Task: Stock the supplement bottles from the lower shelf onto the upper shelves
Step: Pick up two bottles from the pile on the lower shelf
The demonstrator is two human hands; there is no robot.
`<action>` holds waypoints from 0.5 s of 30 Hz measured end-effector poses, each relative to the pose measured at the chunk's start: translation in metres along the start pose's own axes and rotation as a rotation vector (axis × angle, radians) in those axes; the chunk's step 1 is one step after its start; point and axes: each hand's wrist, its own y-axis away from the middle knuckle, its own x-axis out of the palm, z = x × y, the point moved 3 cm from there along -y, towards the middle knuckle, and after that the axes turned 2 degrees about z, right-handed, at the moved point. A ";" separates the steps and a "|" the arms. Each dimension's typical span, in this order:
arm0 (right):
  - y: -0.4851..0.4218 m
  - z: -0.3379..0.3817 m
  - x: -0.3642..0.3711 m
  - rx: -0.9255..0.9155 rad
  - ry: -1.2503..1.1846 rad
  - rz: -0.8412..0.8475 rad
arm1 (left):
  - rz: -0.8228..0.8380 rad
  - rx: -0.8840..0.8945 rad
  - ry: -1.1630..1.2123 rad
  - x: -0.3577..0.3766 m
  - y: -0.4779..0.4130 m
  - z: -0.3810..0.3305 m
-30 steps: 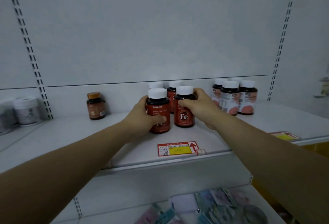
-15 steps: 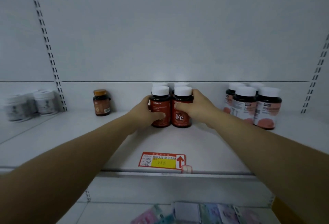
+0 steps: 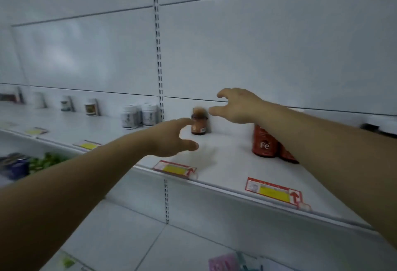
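A small amber bottle with an orange cap stands on the white upper shelf near the back wall. My left hand hovers just in front and left of it, fingers spread and holding nothing. My right hand is raised just right of the bottle, fingers spread, also holding nothing. The red Fe bottles stand on the shelf below my right forearm, which hides their caps.
Two white jars stand left of the slotted upright, with several small bottles further left. Price tags line the shelf edge. A lower shelf holds packets and green items.
Both hands have let go of the red Fe bottles and moved left toward the small amber bottle. The view has swung left and is blurred.
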 end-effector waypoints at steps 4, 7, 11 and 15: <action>-0.038 0.113 0.049 -0.172 0.017 0.059 | -0.078 -0.120 -0.068 -0.042 0.061 0.081; -0.060 0.215 0.091 -0.304 -0.010 0.097 | -0.108 -0.241 -0.131 -0.073 0.116 0.158; -0.074 0.356 0.148 -0.506 -0.069 0.171 | -0.106 -0.424 -0.214 -0.109 0.191 0.263; -0.075 0.481 0.206 -0.667 -0.125 0.234 | -0.095 -0.586 -0.231 -0.133 0.252 0.356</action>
